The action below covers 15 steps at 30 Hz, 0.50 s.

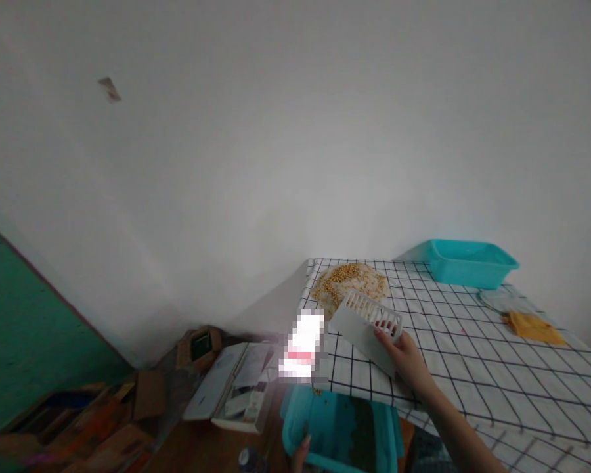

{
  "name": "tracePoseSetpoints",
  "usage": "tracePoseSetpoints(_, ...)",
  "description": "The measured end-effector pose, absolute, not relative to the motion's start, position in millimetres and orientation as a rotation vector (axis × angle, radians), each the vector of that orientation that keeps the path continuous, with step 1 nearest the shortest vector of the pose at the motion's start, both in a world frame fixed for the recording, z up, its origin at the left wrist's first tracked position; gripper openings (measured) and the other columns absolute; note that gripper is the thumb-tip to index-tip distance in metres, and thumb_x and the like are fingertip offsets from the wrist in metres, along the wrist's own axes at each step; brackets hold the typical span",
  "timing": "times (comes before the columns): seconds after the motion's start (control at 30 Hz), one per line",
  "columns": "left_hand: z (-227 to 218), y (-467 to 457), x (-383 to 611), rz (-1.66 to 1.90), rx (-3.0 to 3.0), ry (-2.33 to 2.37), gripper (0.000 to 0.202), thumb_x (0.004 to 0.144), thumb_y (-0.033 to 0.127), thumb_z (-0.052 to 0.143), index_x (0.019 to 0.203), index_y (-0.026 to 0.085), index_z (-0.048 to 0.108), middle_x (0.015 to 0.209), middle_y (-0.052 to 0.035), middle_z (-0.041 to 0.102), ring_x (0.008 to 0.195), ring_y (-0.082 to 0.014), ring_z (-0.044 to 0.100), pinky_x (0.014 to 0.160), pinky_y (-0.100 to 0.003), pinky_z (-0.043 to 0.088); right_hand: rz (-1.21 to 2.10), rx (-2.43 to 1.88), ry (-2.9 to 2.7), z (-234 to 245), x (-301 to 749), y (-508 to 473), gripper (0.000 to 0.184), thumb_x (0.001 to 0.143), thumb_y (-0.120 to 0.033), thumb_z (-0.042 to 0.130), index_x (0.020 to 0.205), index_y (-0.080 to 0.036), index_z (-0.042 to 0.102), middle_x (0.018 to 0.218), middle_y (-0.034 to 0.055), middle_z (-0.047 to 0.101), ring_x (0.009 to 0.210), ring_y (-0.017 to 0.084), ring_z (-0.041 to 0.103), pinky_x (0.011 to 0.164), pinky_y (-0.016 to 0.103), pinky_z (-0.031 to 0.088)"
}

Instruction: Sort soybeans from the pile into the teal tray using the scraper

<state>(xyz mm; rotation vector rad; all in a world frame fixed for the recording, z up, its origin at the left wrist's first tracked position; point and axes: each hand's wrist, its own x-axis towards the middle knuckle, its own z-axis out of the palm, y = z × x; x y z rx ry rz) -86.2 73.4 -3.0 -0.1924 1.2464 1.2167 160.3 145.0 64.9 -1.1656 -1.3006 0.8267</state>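
My right hand (406, 358) grips a white slotted plastic scoop (367, 322) and holds it tilted over the near left part of the checked tablecloth (473, 355). Just beyond the scoop lies a pile of yellow grains mixed with white ones (350, 281). Only the fingertips of my left hand (301, 453) show at the bottom edge, curled on the rim of a teal plastic basin (342, 427) held below the table's left edge.
A second teal basin (467, 261) stands at the far edge of the table by the white wall. A clear bag (500, 301) and a yellow cloth (536, 327) lie to the right. Cardboard boxes (197, 347) and white packages (236, 387) clutter the floor at the left.
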Motion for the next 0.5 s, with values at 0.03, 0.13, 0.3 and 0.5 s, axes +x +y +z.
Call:
tracePoseSetpoints(0.03,-3.2,73.2,-86.4,1.212,-0.199,1.253,0.051,0.081,0.048,0.040,0.122,0.020,0.048,0.070,-0.0080,0.070,0.088,-0.0309,0.064,0.087,-0.052,0.048,0.788,-1.179,-1.307,65.0,161.6,145.1,0.036,0.082,-0.045,0.054,0.102,-0.018,0.067,0.105,0.0090,0.069,0.100,0.029,0.061,0.089,0.042,0.045)
tracePoseSetpoints(0.13,-3.4,71.9,-85.3,1.203,-0.210,1.259,0.047,0.084,0.046,0.037,0.123,0.022,0.046,0.061,-0.0049,0.066,0.070,-0.0275,0.065,0.077,-0.049,0.052,0.724,-1.215,-1.303,65.4,164.8,145.0,0.035,0.084,-0.044,0.051,0.103,-0.018,0.066,0.107,0.0086,0.068,0.100,0.028,0.061,0.088,0.041,0.046)
tracePoseSetpoints(0.3,-3.0,69.7,-78.8,1.175,-0.223,1.238,0.057,0.087,0.034,0.034,0.138,0.011,0.023,0.036,0.0063,0.049,0.045,-0.0230,0.058,0.069,-0.043,0.053,0.683,-1.251,-1.210,65.3,167.3,145.1,0.039,0.083,-0.045,0.053,0.107,-0.016,0.064,0.109,0.0097,0.067,0.102,0.030,0.060,0.086,0.040,0.047)
tracePoseSetpoints(0.5,4.8,57.0,-66.3,1.112,-0.249,1.185,0.055,0.083,0.032,0.042,0.134,0.013,0.030,0.077,-0.0094,0.070,0.078,-0.0286,0.067,0.074,-0.048,0.053,0.746,-1.203,-1.180,60.4,167.3,147.8,0.041,0.083,-0.046,0.053,0.110,-0.017,0.063,0.109,0.0089,0.067,0.105,0.030,0.059,0.087,0.041,0.047)
